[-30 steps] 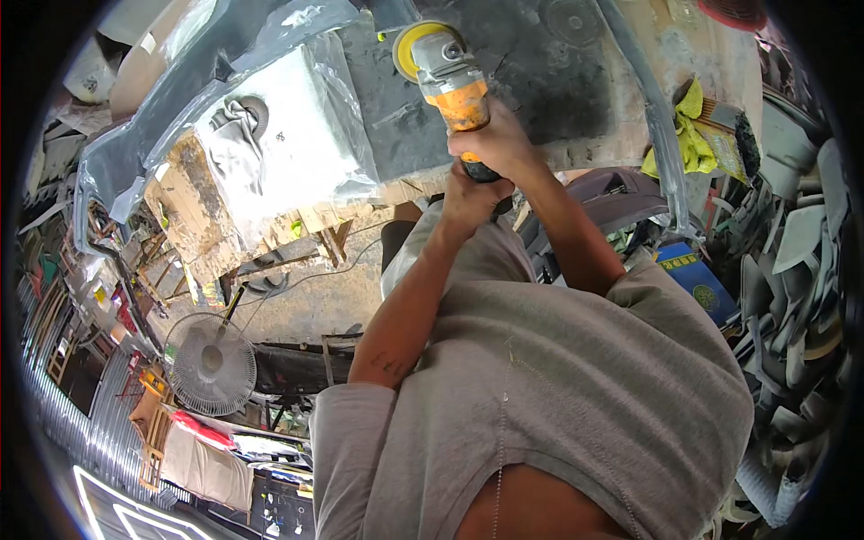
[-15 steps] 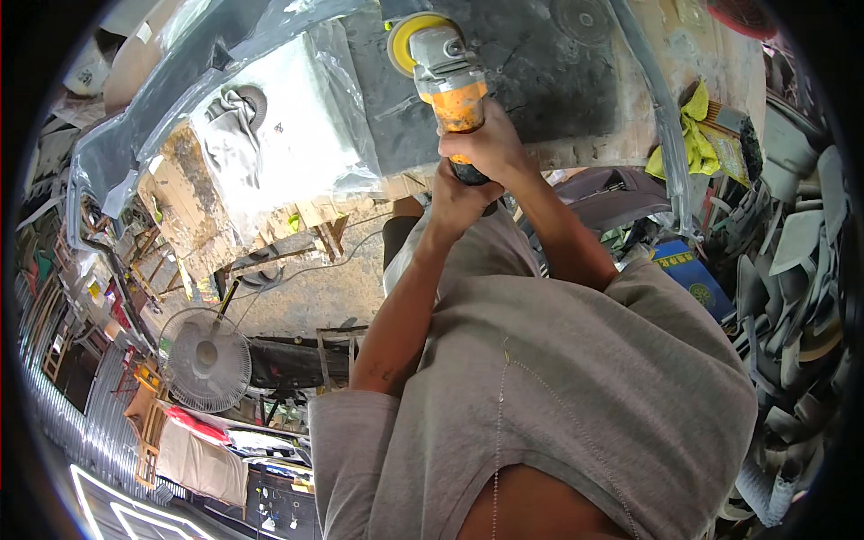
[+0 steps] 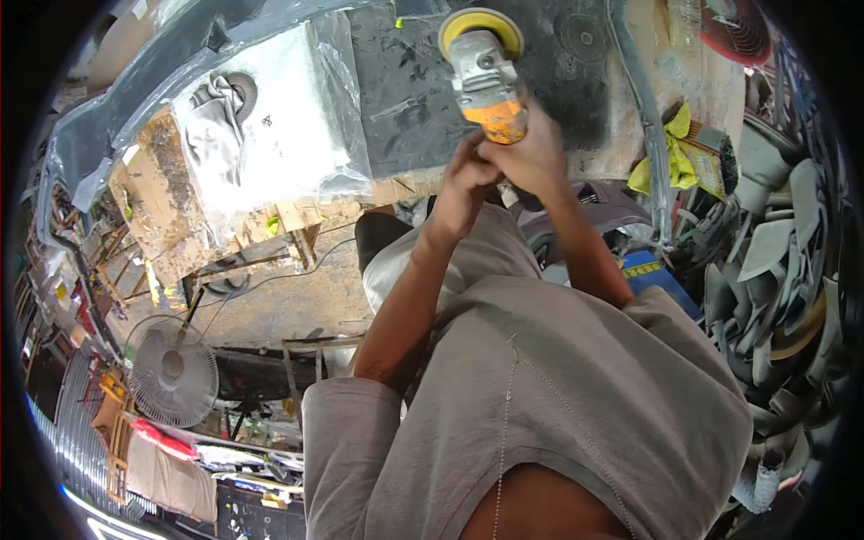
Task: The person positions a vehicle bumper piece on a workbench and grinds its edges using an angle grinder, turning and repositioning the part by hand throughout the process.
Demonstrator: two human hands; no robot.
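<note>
An orange and silver angle grinder (image 3: 489, 81) with a round yellow disc (image 3: 504, 27) extends away from me over a dark grey sheet (image 3: 405, 108). Whether the disc touches the sheet, I cannot tell. My right hand (image 3: 536, 157) is wrapped round the grinder's orange body, from its right side. Close against it, my left hand (image 3: 461, 184) has its fingers curled at the tool's rear end, which the two hands mostly hide. Left of the grinder, a crumpled grey cloth (image 3: 212, 121) and a dark round disc (image 3: 243, 94) lie on white plastic sheeting (image 3: 297, 117).
Grey plastic-like trim strips (image 3: 643, 108) frame the worktable. A yellow cloth (image 3: 670, 153) hangs by its right edge, with a blue box (image 3: 661, 279) below. Stacked grey parts (image 3: 774, 243) crowd the right. A standing fan (image 3: 174, 369) and a cable (image 3: 288, 274) are at the left.
The grinder and my right hand have shifted right, and its disc has swung round to the right. My left hand has slid slightly right and its fingers look looser. The whole view has shifted a little.
</note>
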